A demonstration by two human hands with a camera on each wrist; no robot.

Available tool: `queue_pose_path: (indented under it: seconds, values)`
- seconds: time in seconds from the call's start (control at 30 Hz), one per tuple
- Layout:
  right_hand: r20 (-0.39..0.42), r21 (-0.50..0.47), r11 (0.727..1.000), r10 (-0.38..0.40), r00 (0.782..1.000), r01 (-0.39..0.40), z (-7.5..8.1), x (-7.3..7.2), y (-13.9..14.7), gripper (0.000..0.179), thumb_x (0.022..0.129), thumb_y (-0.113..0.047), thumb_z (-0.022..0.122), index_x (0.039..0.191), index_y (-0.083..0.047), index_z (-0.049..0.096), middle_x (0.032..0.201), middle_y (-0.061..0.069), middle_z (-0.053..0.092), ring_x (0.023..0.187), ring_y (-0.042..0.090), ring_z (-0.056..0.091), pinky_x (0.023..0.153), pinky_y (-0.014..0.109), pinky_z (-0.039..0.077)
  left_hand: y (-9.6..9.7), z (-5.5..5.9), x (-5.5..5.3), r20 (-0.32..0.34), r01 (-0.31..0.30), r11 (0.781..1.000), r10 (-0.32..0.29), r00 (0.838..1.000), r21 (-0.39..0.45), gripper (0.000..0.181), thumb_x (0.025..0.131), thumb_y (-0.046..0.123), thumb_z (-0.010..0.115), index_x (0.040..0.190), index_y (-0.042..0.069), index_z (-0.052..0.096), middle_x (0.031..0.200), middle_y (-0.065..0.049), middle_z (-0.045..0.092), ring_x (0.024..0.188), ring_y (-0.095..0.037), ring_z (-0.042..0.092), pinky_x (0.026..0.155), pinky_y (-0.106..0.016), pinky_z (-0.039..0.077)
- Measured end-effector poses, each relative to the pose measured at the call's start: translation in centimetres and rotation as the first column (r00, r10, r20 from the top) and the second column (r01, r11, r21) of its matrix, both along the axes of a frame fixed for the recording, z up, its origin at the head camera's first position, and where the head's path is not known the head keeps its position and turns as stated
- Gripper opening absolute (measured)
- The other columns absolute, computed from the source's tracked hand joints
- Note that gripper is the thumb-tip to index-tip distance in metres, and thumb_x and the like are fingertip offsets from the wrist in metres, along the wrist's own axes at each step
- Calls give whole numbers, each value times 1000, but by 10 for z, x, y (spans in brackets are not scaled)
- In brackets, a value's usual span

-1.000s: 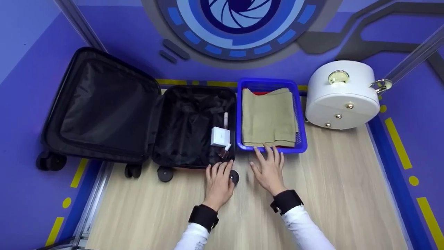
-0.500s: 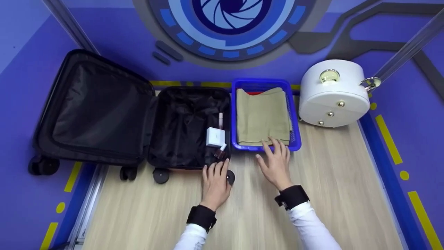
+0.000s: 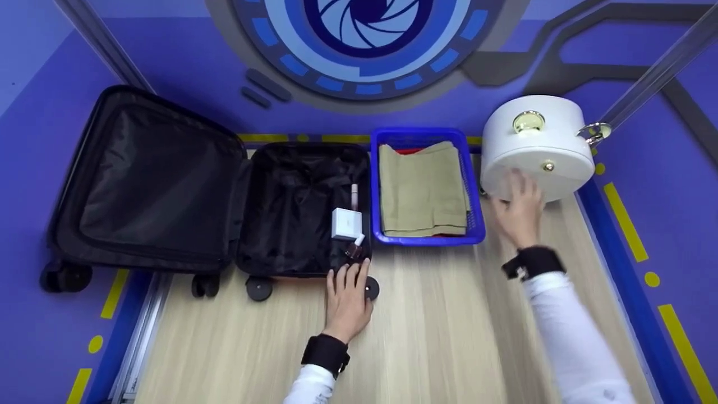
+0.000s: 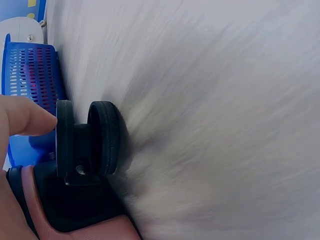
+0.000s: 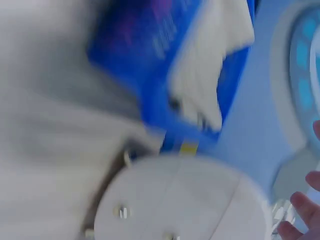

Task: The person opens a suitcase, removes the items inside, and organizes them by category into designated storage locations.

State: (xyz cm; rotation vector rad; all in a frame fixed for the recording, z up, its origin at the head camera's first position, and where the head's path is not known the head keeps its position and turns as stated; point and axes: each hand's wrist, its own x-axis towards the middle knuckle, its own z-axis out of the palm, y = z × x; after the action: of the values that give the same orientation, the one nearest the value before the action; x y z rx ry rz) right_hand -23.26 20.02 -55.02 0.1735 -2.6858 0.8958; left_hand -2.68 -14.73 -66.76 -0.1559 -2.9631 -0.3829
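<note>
Just past R hand [image 3: 520, 210] sits wht case [image 3: 537, 147], L hand [image 3: 348, 303] on suitcase rim [image 3: 294, 272].

No text, label, brand or number can be read in any view.

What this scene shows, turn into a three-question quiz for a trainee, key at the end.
1. Short answer: How many small items can you see lying in the suitcase?

2. True or false: In the head view, the blue basket stands between the suitcase and the white case.

3. Multiple choice: With the left hand at the suitcase's near edge, which thing does the right hand overlap in the head view?
A) the suitcase
B) the blue basket
C) the white case

Key:
1. Three: a slim tube, a white box and a dark bottle.
2. True.
3. C.
</note>
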Motion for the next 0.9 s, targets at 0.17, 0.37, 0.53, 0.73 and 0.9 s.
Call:
queue_pose_path:
  seconds: [0.17,0.37,0.53,0.73,0.9]
  values:
    - [42,40,996,-80,996,78,29,-54,47,64,99,-23,64,154,0,42,167,24,20,152,50,11,121,67,4,-1,0,0,-22,-6,1000,7,1000,30,96,82,24,80,164,20,30,148,-8,48,144,-35,36,121,-59,18]
    - [180,172,972,-193,965,162,54,-91,90,75,104,-45,49,161,-1,29,172,20,-10,155,48,-16,120,64,-15,-2,1,-1,-7,-1,1000,1,1000,22,95,82,23,80,164,21,32,148,-7,47,144,-36,36,120,-59,20]
    - [243,174,964,-241,940,202,70,-112,109,83,104,-57,37,162,-1,23,170,25,-13,154,52,-15,120,68,-9,-2,4,-8,6,1,1000,-1,1000,-4,94,84,24,78,164,22,29,150,-6,46,145,-35,34,122,-58,18]
    - [284,172,961,-259,923,217,71,-123,117,88,100,-55,45,160,5,21,164,33,0,153,53,-1,119,71,6,-1,2,-5,12,2,1000,-2,1000,-18,93,84,25,77,164,23,31,148,-5,48,144,-34,37,122,-58,21]
    - [289,194,959,-256,922,206,73,-130,115,83,99,-54,47,152,9,33,155,35,11,144,57,14,108,73,25,-4,2,-4,14,-17,1000,17,1000,-5,94,83,24,78,164,23,31,149,-6,47,144,-34,36,122,-58,19]
